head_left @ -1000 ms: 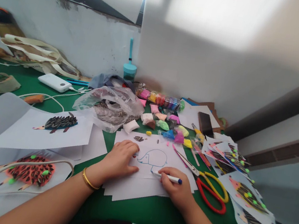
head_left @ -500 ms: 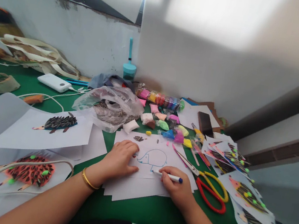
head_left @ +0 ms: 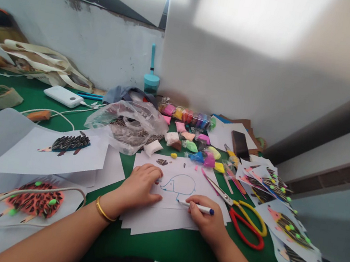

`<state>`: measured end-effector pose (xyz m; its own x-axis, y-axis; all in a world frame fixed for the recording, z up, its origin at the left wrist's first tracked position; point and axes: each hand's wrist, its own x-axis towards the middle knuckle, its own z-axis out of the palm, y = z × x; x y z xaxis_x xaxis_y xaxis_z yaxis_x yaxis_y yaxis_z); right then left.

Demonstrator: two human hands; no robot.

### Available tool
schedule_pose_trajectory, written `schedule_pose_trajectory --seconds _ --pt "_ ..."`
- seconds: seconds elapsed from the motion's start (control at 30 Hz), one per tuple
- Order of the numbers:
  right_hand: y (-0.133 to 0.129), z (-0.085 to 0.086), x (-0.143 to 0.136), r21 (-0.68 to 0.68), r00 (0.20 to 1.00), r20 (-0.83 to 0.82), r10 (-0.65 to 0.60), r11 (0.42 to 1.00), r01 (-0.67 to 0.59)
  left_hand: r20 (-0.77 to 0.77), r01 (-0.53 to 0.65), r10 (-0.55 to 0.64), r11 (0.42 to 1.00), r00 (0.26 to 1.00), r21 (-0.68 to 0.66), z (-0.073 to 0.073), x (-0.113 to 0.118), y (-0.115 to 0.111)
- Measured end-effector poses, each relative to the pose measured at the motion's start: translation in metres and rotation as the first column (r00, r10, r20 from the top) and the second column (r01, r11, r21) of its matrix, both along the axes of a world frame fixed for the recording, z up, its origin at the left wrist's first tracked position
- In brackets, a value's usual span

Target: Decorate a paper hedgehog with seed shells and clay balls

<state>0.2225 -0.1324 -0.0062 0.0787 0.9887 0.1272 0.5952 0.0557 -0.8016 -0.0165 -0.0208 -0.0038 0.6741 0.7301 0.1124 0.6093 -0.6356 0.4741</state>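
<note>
A blue outline of a hedgehog [head_left: 183, 184] is drawn on white paper [head_left: 154, 217] in the middle of the green table. My right hand [head_left: 205, 219] holds a white marker [head_left: 200, 208] with a blue end, its tip on the paper at the hedgehog's leg. Left of the drawing, my left hand [head_left: 140, 185] lies on the paper with thumb and fingers apart; a small object at its fingertips is too small to name. A few sunflower seeds [head_left: 162, 162] lie above the drawing.
Red-and-yellow scissors [head_left: 233, 202] lie beside my right hand. Behind the paper are colored clay packets [head_left: 191, 146] and a plastic bag of seeds [head_left: 129, 125]. Hedgehog pictures sit at left [head_left: 70, 145] and right [head_left: 291, 228]. A white cable [head_left: 17, 189] crosses the left side.
The marker tip has shifted very slightly at the hedgehog's leg. My left hand has stayed in place.
</note>
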Motion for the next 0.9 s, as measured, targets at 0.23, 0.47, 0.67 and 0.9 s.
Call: schedule_pose_trajectory --seconds 0.23,0.47,0.67,0.9 --pt "-0.0011 -0.0004 0.0004 -0.001 0.999 -0.024 -0.04 0.999 0.04 0.007 0.002 -0.002 1.0 1.0 0.004 0.0001 0.0003 -0.0003" --pt "0.0014 -0.0024 0.0018 0.006 0.996 -0.015 -0.087 0.996 0.087 -0.001 0.001 -0.001 1.0 1.0 0.012 -0.0008 0.0003 -0.0005" --pt "0.0017 -0.0029 0.0012 0.014 0.997 -0.003 -0.076 0.997 0.076 -0.003 0.0 0.0 1.0 1.0 -0.001 0.0005 0.0005 -0.0009" --pt "0.0023 -0.0054 0.0018 0.023 0.997 -0.002 -0.077 0.997 0.077 0.002 -0.002 0.002 1.0 1.0 -0.008 0.0017 0.0007 -0.0011"
